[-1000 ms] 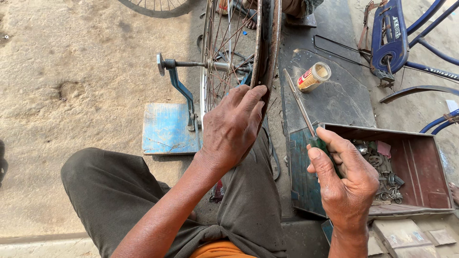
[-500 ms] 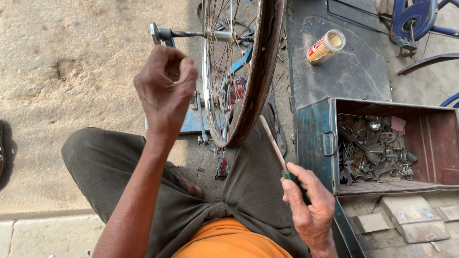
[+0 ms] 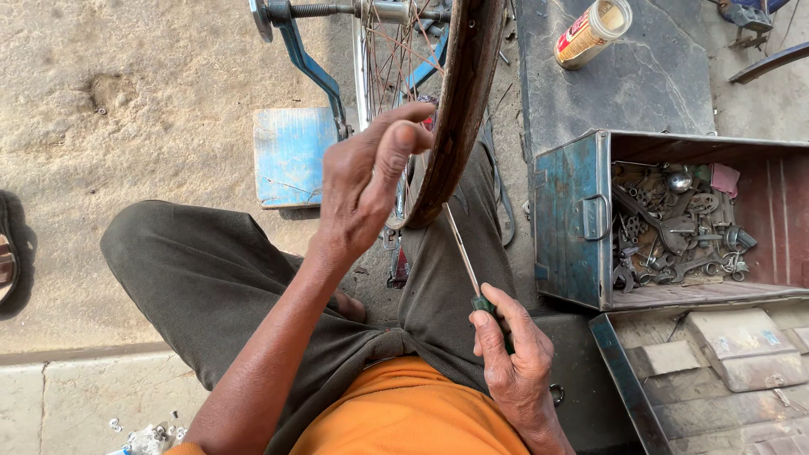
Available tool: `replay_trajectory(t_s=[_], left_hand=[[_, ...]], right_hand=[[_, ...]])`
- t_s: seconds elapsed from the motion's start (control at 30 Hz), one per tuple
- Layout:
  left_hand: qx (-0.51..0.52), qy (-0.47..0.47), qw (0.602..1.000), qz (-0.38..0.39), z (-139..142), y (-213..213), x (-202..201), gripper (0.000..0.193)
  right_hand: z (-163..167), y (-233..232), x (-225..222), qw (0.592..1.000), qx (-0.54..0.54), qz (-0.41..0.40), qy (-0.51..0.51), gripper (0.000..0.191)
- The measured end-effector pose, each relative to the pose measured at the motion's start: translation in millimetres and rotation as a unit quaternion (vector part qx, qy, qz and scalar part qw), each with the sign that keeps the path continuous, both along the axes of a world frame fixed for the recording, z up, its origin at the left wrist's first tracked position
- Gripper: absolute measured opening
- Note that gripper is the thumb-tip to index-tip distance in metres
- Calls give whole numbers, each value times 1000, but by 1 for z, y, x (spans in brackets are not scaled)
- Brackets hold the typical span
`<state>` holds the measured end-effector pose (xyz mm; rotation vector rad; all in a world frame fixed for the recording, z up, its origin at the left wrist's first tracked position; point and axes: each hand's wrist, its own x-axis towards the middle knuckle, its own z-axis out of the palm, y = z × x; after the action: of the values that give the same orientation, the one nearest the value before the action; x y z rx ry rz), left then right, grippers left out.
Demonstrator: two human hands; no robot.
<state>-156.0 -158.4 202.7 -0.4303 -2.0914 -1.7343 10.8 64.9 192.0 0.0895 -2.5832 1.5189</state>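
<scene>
Rusty wheel rim, screwdriver, labelled can

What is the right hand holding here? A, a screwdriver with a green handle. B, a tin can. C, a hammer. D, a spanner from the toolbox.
A: the right hand wraps a green-handled screwdriver, its thin shaft pointing up toward the wheel rim.

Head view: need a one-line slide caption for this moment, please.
Left hand on rusty bicycle wheel rim, right hand gripping a green-handled screwdriver beside an open toolbox.
</scene>
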Motion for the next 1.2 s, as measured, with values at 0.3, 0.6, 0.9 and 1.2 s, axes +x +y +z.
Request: replay_trajectory(t_s=[0.3,0.6,0.9,1.2], left_hand=[[13,-92,996,-3,30,21,-2,55],[109,-151,975,-125,21,20,-8,63],[127,-170,958,-196,27,8,-12,65],[-46,-120,991,-43,31,10,-6,50]], right_hand=[[2,-19,-5,997,43,10,70,32],[-9,55,-84,979,9,183,92,31],[-27,70,-105,955,-204,189,-99,28],[93,43,-83,996,20,61,55,31]])
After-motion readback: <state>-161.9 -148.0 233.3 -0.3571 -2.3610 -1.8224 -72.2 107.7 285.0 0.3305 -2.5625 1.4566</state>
